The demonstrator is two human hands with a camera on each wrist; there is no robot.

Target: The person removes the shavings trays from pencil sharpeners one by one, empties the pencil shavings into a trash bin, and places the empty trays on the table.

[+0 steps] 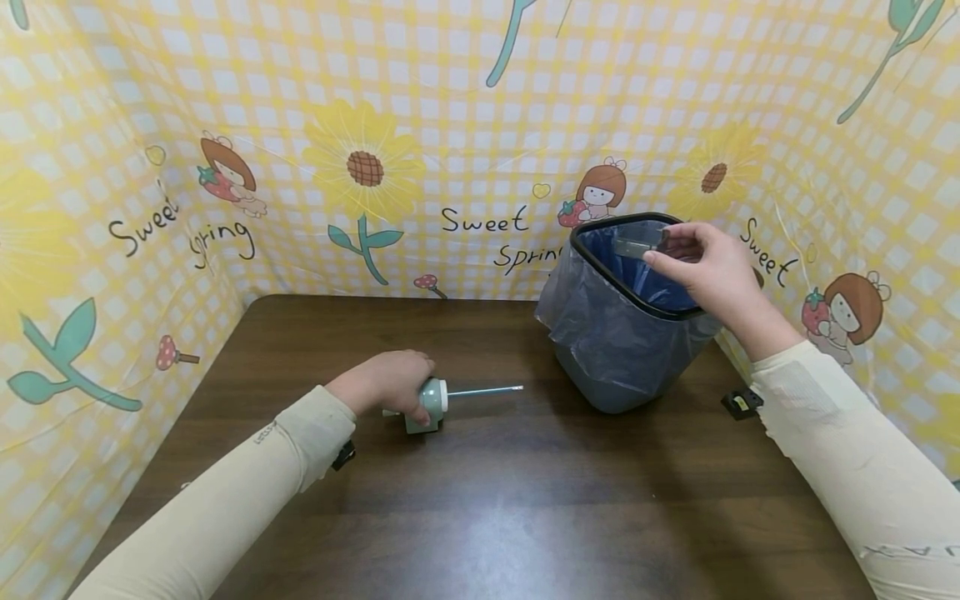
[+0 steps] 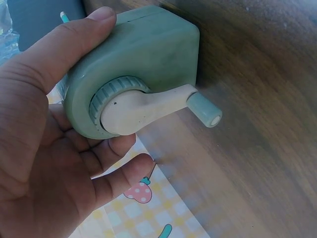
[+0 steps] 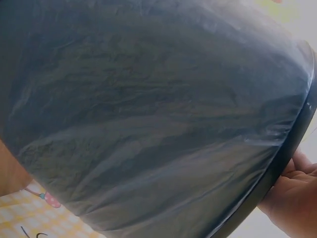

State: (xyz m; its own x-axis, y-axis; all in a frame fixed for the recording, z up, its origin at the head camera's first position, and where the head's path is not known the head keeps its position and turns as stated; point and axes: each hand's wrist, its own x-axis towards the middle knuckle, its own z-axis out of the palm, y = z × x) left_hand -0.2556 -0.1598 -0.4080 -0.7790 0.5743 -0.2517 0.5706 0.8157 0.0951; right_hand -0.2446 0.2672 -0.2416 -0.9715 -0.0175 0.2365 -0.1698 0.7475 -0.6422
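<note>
My left hand (image 1: 390, 382) grips a green hand-crank pencil sharpener (image 2: 153, 49) on the table, thumb on top and fingers round its side. In the left wrist view its pale crank arm (image 2: 148, 106) ends in a green knob (image 2: 204, 110). A light-blue pencil (image 1: 483, 391) sticks out of the sharpener toward the right in the head view. Over the mouth of the bin (image 1: 611, 387), my right hand (image 1: 712, 267) pinches a small clear plastic drawer (image 1: 632, 248). Whatever the drawer holds is too small to tell.
A translucent bag (image 3: 148, 124) lines the bin and folds over its black rim (image 1: 630, 300). The bin stands at the back right of the brown wooden table (image 1: 480, 517). Yellow checked cloth (image 1: 465, 150) hangs behind and along both sides.
</note>
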